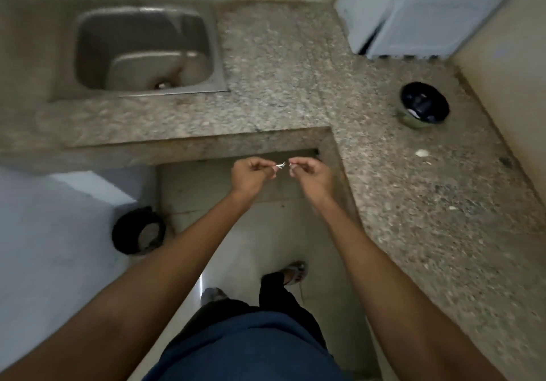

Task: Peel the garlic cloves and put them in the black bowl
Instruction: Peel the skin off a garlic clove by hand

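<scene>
Both hands are held out in front of the counter's inner corner, above the floor. My left hand (249, 175) and my right hand (307, 173) pinch a small white garlic clove (282, 165) between their fingertips, a bit of papery skin sticking out between them. The black bowl (424, 104) stands on the speckled stone counter (283, 64) at the right, well beyond my right hand, with pale pieces inside. A white garlic piece (422, 153) lies on the counter below the bowl.
A steel sink (144, 51) is set in the counter at the back left. A white appliance (419, 11) stands at the back right corner. On the floor at the left lies a black round object (139, 230). My feet are below.
</scene>
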